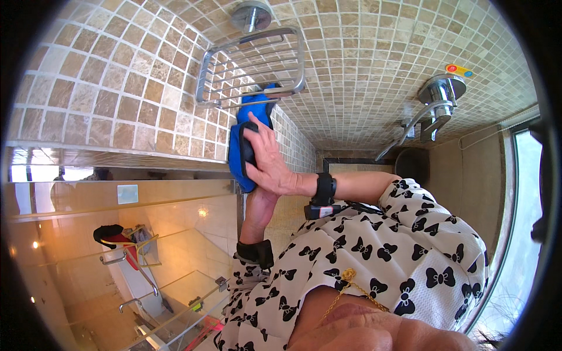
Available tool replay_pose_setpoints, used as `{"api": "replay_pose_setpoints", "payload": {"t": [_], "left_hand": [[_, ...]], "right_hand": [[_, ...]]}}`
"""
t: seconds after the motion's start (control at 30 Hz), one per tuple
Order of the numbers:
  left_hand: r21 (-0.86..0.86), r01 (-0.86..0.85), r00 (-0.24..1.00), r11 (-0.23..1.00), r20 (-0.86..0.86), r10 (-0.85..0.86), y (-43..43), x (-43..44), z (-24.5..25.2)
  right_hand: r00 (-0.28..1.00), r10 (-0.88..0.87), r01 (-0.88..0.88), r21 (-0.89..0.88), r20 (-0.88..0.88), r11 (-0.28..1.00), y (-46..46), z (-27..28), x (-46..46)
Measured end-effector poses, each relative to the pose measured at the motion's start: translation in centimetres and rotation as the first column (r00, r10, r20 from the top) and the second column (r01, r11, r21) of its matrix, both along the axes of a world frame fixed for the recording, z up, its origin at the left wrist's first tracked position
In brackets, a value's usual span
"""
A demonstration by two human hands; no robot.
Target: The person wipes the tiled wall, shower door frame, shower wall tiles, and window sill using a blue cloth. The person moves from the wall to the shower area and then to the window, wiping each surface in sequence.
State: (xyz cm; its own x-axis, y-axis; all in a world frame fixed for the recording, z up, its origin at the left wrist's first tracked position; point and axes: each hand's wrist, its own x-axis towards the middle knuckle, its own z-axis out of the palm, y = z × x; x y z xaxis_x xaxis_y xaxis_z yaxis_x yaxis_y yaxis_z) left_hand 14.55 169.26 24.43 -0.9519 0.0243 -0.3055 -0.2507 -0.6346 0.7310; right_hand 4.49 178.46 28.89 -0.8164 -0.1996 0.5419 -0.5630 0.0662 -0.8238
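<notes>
A blue cloth item with black trim [239, 153] lies against the tiled wall edge, below a chrome wire soap basket [250, 70]. Coming from the right, my right hand [270, 162] holds its black-edged side, one finger stretched over the upper part and others curled at the trim. My left hand [263, 202] rises from below; its wrist shows, but its fingers are hidden behind my right hand and the blue item. Both wrists wear black bands.
A chrome shower mixer [439, 105] with a hose is on the right wall, above a dark round bin-like container [412, 164]. At lower left, glass panels [193, 245] with metal handles stand close by. A window [522, 175] is at far right.
</notes>
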Motion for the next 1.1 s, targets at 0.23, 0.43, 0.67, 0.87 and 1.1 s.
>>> {"api": "replay_pose_setpoints", "payload": {"t": [0.23, 0.43, 0.67, 0.87, 1.1], "left_hand": [[-0.248, 0.141, 0.949, 0.958, 0.308, -0.06, -0.6, -2.9, -8.7], [-0.276, 0.25, 0.926, 0.928, 0.348, -0.146, 0.8, -1.7, -7.5], [-0.324, -0.056, 0.995, 0.944, -0.094, 0.027, 3.3, -4.4, 0.5], [-0.07, -0.205, 0.978, 0.976, 0.031, 0.207, 5.7, -6.3, -0.2], [0.08, -0.179, 0.984, 0.981, 0.033, 0.177, 8.0, -14.0, -0.6]], "right_hand": [[0.997, -0.073, 0.072, 0.036, 0.024, 0.997, 0.4, -11.4, -1.9], [0.221, 0.432, 0.041, -0.451, 0.874, 0.891, 2.6, -12.4, -3.1], [0.957, 0.11, -0.103, -0.038, 0.267, 0.994, 2.1, -1.0, -4.4], [0.955, 0.139, -0.178, 0.131, 0.261, 0.975, 6.6, -1.6, -4.5], [0.6, 0.152, 0.297, -0.394, 0.786, 0.87, 12.5, -2.8, -6.1]]}}
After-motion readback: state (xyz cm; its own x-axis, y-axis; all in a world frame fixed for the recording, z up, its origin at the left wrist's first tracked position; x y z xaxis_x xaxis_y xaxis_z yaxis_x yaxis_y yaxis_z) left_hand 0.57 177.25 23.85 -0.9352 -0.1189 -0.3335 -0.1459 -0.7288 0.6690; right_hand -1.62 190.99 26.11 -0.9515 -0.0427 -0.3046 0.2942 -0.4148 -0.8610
